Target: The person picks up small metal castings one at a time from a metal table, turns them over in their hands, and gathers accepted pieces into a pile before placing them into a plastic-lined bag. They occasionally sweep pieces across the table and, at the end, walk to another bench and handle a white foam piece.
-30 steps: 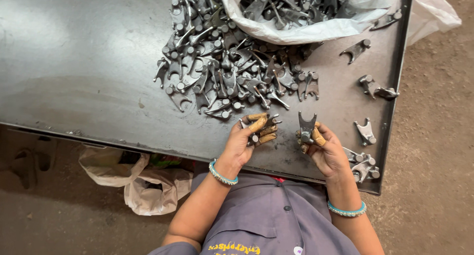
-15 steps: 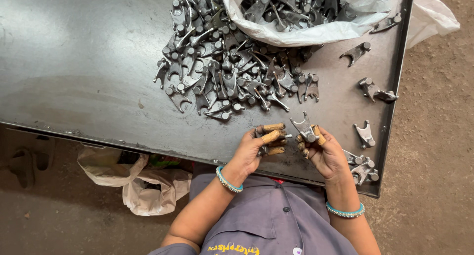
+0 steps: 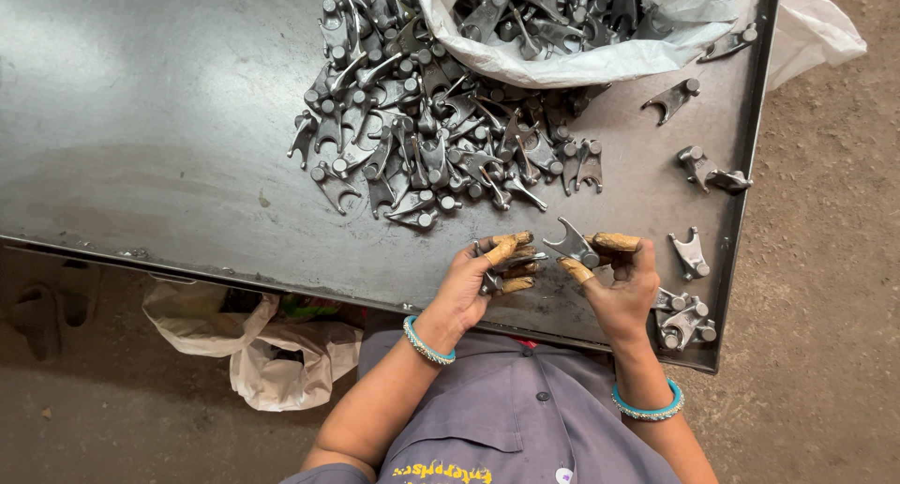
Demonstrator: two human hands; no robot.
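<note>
Left hand [image 3: 478,282], shown near the front edge of the dark steel worktable [image 3: 141,146], is closed around a small grey forked metal casting [image 3: 492,279]; the part is largely hidden by the curled, ochre-stained fingers [image 3: 502,249], so its exact pose cannot be told. Just to its right, a second grey forked casting [image 3: 572,247] is pinched between thumb and forefinger of the right hand [image 3: 623,292], fork end up and clear of the tabletop, apparently so that it can be looked over. Teal beaded bangles are worn on both wrists.

Behind the hands, a loose heap of similar grey castings [image 3: 422,137] is spread on the table, within easy reach. At the far edge, an open white woven sack [image 3: 581,67] is seen, folded down at the mouth and filled with more of the same parts. To the right, a few single castings [image 3: 689,254] are laid well apart along the table's right rim, seemingly set aside from the heap. Below the table, at the left, a crumpled pale plastic bag [image 3: 262,353] lies on the dirt floor; its contents cannot be made out.
</note>
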